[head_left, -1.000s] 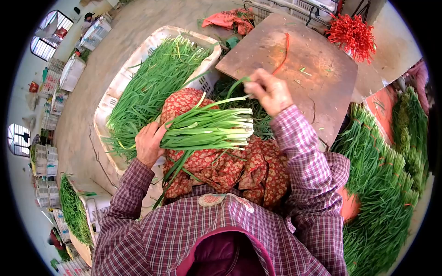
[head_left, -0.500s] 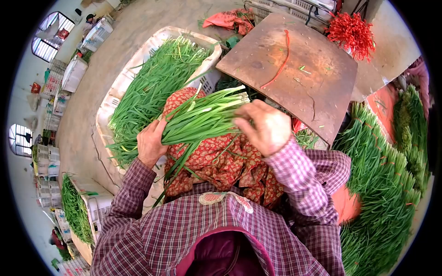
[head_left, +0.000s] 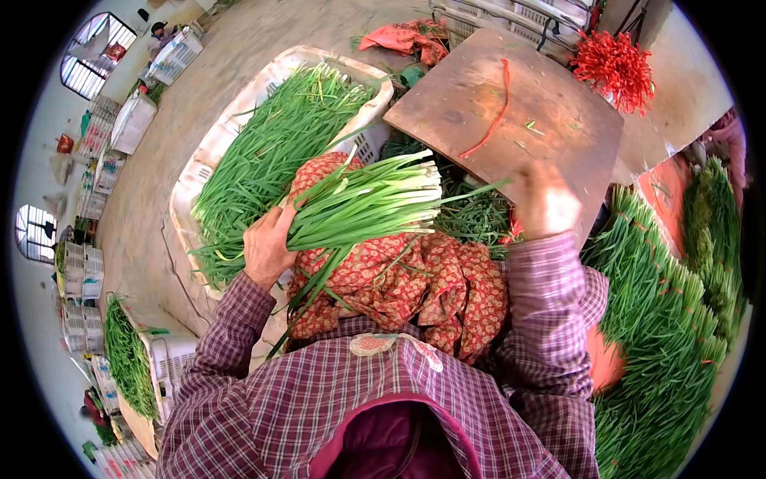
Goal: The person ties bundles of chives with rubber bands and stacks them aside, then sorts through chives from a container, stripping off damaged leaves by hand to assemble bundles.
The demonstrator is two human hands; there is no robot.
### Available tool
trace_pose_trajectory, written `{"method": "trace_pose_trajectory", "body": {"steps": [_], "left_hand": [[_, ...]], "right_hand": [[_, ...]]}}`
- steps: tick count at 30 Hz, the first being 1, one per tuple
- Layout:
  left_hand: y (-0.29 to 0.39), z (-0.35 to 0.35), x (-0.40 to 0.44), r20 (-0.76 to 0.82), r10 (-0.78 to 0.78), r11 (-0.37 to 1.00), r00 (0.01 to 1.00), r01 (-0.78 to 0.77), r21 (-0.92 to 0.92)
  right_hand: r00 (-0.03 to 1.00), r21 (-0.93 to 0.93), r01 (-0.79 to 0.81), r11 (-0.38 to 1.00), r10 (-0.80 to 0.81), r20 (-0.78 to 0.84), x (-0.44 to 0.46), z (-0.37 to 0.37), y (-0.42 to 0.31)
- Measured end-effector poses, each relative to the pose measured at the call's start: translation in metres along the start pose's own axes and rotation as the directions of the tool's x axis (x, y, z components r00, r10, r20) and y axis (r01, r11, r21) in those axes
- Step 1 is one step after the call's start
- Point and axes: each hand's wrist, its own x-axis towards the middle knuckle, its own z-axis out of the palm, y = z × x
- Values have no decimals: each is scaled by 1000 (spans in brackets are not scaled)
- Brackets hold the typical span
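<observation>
My left hand [head_left: 269,246] is closed round a bunch of garlic chives [head_left: 375,195] above my lap, its pale cut ends pointing right. Over the near edge of the brown board, my right hand [head_left: 548,203] is smeared by motion. A single green chive blade [head_left: 471,191] stretches from near the bunch's cut ends to its fingers, which look pinched on it. On the board [head_left: 447,96] lies a red tie [head_left: 504,104] among bits of green. A red floral cloth [head_left: 447,279] covers my lap beneath the bunch.
A white crate [head_left: 185,195] of loose chives [head_left: 279,136] stands ahead to the left. Red ties [head_left: 614,72] hang beyond the board. Tied chive bundles [head_left: 654,319] lie at right. Green trimmings [head_left: 479,215] sit below the board's edge. Another person [head_left: 162,33] is far left.
My right hand has moved right and up, away from the bunch's cut ends to the board's edge, drawing a green blade. My left hand still holds the bunch in nearly the same place.
</observation>
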Motion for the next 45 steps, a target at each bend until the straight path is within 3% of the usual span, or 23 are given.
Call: {"method": "trace_pose_trajectory", "body": {"steps": [1, 2, 4, 7, 8, 9, 10, 11, 17, 21, 26, 28, 32, 34, 38, 40, 42, 44, 45], "left_hand": [[0, 0, 0, 12, 2, 1000, 1000, -3, 6], [-1, 0, 0, 10, -2, 1000, 1000, 2, 5], [-2, 0, 0, 25, 4, 1000, 1000, -5, 13], [2, -3, 2, 29, 9, 1000, 1000, -10, 15], [3, -3, 2, 31, 11, 1000, 999, -12, 17], [4, -4, 2, 26, 14, 1000, 1000, -14, 16], [4, -4, 2, 21, 14, 1000, 1000, -15, 15], [3, -4, 2, 22, 13, 1000, 1000, -13, 17], [4, -6, 1, 41, 42, 995, 998, -46, 88], [4, -5, 1, 44, 57, 991, 997, -62, 119], [-2, -1, -3, 41, 98, 984, 994, -104, 145], [-3, 0, -4, 58, 108, 981, 992, -116, 156], [-3, -2, -4, 64, 120, 980, 991, -129, 152], [-3, -2, -4, 37, 131, 980, 991, -135, 146], [-3, 1, -5, 14, 111, 988, 994, -111, 109], [-6, 3, -7, -15, 107, 991, 994, -105, 88], [-5, 3, -6, -25, 114, 990, 993, -112, 90], [-3, 4, -5, -29, 123, 989, 992, -120, 92], [-3, 3, -5, -21, 113, 989, 993, -111, 94]], "right_hand": [[996, -12, -83, 997, 83, 17, -2, -3, 24], [977, -147, -128, 981, 150, 150, 0, -15, 36], [944, -115, -140, 983, 168, 284, -2, -21, 44], [990, 170, 38, 985, -60, 125, 5, -46, -24], [981, 399, 52, 915, -122, 152, 6, -41, -42], [981, 426, 142, 893, -184, 58, 8, -41, -62], [980, 455, 110, 884, -172, 99, 10, -41, -79], [981, 471, 159, 868, -192, 23, 14, -31, -87], [947, 510, 205, 836, -300, 111, 17, -15, -110], [953, 499, 219, 839, -294, 77, 4, 2, -113], [958, 431, 44, 901, -160, 237, -6, -5, -103], [959, 367, 48, 929, -146, 244, -9, -3, -85], [989, 303, 46, 952, -86, 117, -14, 8, -43], [984, 228, 19, 974, -58, 168, -13, -1, -18], [943, -146, -126, 981, 164, 291, -22, -5, 62], [748, -463, -171, 869, 421, 514, -17, -25, 82], [689, -474, -200, 858, 467, 555, -18, -39, 80], [825, -300, -202, 932, 327, 461, -20, -45, 54], [910, -100, -112, 989, 142, 389, -21, -41, 40]]}}
